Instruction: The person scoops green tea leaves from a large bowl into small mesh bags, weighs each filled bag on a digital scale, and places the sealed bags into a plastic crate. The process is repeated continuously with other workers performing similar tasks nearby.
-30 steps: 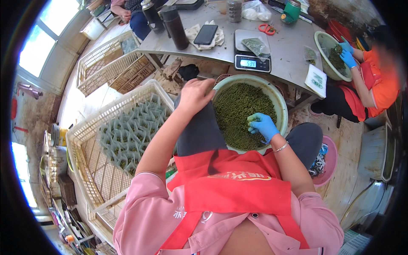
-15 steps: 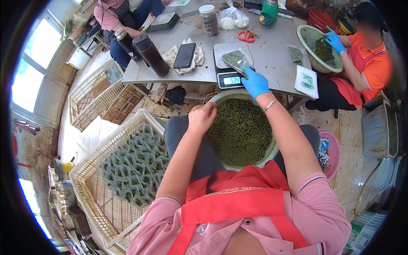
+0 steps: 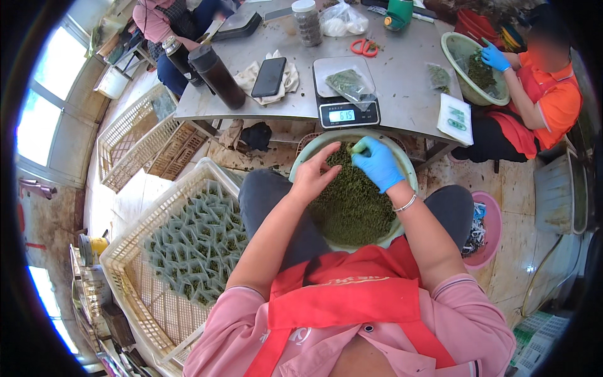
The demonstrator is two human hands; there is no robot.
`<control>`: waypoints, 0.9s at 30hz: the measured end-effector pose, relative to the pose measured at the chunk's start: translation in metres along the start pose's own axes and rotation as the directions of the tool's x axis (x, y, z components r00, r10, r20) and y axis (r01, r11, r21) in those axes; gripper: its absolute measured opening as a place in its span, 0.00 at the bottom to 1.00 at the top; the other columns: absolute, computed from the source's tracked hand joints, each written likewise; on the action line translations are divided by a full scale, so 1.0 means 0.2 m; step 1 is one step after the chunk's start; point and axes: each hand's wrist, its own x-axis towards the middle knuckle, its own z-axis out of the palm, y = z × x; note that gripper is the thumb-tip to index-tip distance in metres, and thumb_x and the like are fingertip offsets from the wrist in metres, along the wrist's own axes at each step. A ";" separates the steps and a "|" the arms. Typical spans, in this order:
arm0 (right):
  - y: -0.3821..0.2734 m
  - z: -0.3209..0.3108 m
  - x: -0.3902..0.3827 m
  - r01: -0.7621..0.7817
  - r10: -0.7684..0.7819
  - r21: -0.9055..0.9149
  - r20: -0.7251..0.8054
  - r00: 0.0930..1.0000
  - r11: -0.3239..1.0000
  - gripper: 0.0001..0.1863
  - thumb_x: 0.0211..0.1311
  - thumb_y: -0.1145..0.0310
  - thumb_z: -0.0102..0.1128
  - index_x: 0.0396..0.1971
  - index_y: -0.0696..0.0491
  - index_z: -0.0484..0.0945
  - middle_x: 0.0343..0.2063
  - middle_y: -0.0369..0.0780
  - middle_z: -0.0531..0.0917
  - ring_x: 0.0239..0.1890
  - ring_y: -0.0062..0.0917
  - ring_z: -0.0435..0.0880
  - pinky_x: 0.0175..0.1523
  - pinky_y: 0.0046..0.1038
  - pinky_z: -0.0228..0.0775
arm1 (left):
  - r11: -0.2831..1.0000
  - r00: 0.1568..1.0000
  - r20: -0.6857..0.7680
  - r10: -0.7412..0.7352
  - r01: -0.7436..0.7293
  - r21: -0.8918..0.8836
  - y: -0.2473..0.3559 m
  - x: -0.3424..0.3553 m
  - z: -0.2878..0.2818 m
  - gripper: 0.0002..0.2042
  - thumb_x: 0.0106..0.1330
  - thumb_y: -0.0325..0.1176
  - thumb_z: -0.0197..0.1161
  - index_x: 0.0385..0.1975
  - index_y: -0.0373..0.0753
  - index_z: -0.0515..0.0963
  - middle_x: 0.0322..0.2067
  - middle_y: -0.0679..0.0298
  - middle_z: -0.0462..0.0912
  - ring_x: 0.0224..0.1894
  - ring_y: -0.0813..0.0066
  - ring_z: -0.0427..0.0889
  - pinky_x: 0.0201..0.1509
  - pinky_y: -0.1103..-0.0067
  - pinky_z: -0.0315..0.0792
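A wide pale-green basin [image 3: 408, 168] full of small green berries [image 3: 352, 210], like green peppercorns, sits between my knees. Over its far part, my bare left hand [image 3: 316, 174] is open, thumb and fingers apart. Beside it, my blue-gloved right hand [image 3: 380, 166] is closed in a pinch, with something yellowish green at the fingertips, too small to make out. On the table beyond, a filled clear bag [image 3: 347, 84] lies on the digital scale [image 3: 349, 114], untouched by either hand.
Left of my legs, a cream crate [image 3: 135, 257] holds several filled bags [image 3: 198, 245]. A phone [image 3: 269, 77], dark bottle [image 3: 217, 78], jar [image 3: 307, 25] and red scissors [image 3: 363, 48] lie on the metal table [image 3: 402, 88]. A pink basin [image 3: 490, 235] stands right. Two co-workers sit nearby.
My right hand has let go of the bag on the scale and come back over the basin, its fingers now pinched. My left hand has left the rim and moved over the berries, opening.
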 end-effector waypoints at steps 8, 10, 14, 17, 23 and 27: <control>-0.02 0.09 -0.12 -0.117 0.097 0.149 0.139 0.986 0.982 0.10 0.50 0.74 0.61 0.34 0.57 0.75 0.28 0.38 0.80 0.29 0.18 0.77 0.36 0.23 0.73 | 0.986 0.979 0.133 -0.156 0.148 0.070 0.00 -0.04 0.00 0.10 0.58 0.30 0.61 0.39 0.35 0.78 0.24 0.62 0.82 0.24 0.79 0.81 0.30 0.82 0.73; -0.04 0.10 -0.16 -0.110 0.096 0.072 0.173 0.980 0.991 0.11 0.51 0.75 0.60 0.36 0.57 0.75 0.28 0.38 0.80 0.29 0.19 0.78 0.34 0.23 0.74 | 0.970 0.986 0.156 -0.053 0.014 0.244 -0.04 -0.05 0.00 0.09 0.57 0.30 0.61 0.36 0.35 0.79 0.23 0.62 0.82 0.23 0.79 0.81 0.29 0.83 0.74; -0.02 0.04 -0.18 -0.357 0.300 0.311 0.216 0.929 0.881 0.08 0.53 0.76 0.58 0.34 0.59 0.76 0.26 0.39 0.80 0.24 0.20 0.80 0.30 0.21 0.73 | 0.984 0.982 0.188 -0.021 -0.013 0.177 -0.02 -0.06 0.00 0.10 0.56 0.35 0.63 0.34 0.39 0.80 0.22 0.62 0.82 0.23 0.75 0.82 0.28 0.80 0.73; -0.06 -0.02 -0.23 -0.453 0.404 0.359 0.208 0.891 0.816 0.07 0.53 0.77 0.57 0.34 0.58 0.76 0.24 0.38 0.80 0.22 0.20 0.80 0.27 0.20 0.73 | 0.976 0.977 0.212 0.029 -0.073 0.206 -0.02 -0.06 -0.02 0.09 0.57 0.34 0.63 0.35 0.38 0.80 0.22 0.62 0.82 0.23 0.78 0.82 0.29 0.82 0.74; -0.16 -0.12 0.02 -0.170 0.288 0.659 -0.075 0.955 0.733 0.13 0.57 0.75 0.54 0.43 0.60 0.74 0.35 0.43 0.80 0.34 0.31 0.82 0.41 0.28 0.76 | 0.949 0.985 0.168 -0.038 -0.018 0.315 -0.04 -0.03 -0.03 0.11 0.57 0.37 0.62 0.39 0.42 0.78 0.27 0.63 0.83 0.27 0.75 0.83 0.32 0.79 0.75; -0.24 -0.15 0.21 -0.159 0.308 0.702 -0.090 0.947 0.694 0.15 0.59 0.74 0.50 0.45 0.61 0.72 0.36 0.44 0.80 0.34 0.30 0.82 0.41 0.26 0.76 | 0.942 0.970 0.240 0.049 -0.125 0.312 0.00 -0.04 -0.01 0.14 0.55 0.39 0.63 0.41 0.46 0.78 0.32 0.64 0.83 0.28 0.69 0.82 0.36 0.76 0.75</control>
